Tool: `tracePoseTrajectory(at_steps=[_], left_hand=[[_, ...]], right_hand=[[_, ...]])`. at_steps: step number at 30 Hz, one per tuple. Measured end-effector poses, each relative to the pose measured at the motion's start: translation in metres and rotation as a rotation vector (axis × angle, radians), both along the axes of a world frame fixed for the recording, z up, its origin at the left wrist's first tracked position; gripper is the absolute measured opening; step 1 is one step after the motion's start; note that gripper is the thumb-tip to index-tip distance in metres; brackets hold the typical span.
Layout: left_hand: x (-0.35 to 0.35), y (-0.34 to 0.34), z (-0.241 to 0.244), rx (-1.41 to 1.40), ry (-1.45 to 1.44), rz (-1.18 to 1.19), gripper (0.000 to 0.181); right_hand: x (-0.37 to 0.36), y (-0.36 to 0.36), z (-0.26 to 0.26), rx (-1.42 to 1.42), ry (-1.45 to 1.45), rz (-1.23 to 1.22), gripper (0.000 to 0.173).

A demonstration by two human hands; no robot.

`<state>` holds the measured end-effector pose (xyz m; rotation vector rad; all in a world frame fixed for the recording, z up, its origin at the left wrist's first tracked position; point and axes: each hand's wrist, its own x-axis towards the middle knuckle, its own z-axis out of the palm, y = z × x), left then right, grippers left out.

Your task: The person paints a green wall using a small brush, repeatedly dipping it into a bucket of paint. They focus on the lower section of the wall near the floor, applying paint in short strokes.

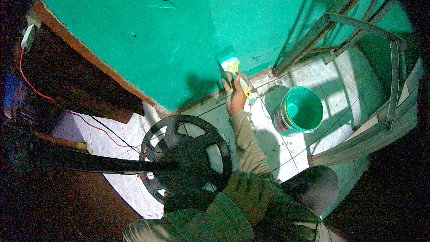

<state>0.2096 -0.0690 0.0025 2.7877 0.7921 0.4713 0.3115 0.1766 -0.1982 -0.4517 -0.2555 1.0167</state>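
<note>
My right hand (236, 95) holds a paintbrush (246, 89) with a yellow and pale handle, palm turned up. Its paint-covered bristles are at the green wall (134, 16), low down near the floor; whether they touch it I cannot tell. Wetter-looking, darker green shows beside a lighter green area. To the right of my hand, a plastic bucket (285, 121) with green paint inside stands on the tiled floor. My left hand is not in view; a sleeve (208, 218) shows at the bottom.
A round black slotted base (220, 141) with a dark pole (111, 164) stands left of my forearm, red and black wires running near it. At right is a wooden frame, perhaps a ladder (352, 141). A brown-edged board (84, 53) and a white power connector (28, 37) are at left.
</note>
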Motion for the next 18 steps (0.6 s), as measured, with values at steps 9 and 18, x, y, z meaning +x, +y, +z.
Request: tracePoseTrajectory(at_steps=[9,18], left_hand=[[-0.005,0.005,0.027,-0.036,0.135,-0.100,0.039],[-0.004,0.009,0.034,0.022,0.110,-0.119,0.054]], right_hand=[[-0.006,-0.004,-0.080,-0.288,-0.028,-0.106,0.031],[-0.010,0.004,0.040,-0.048,-0.233,-0.103,0.025]])
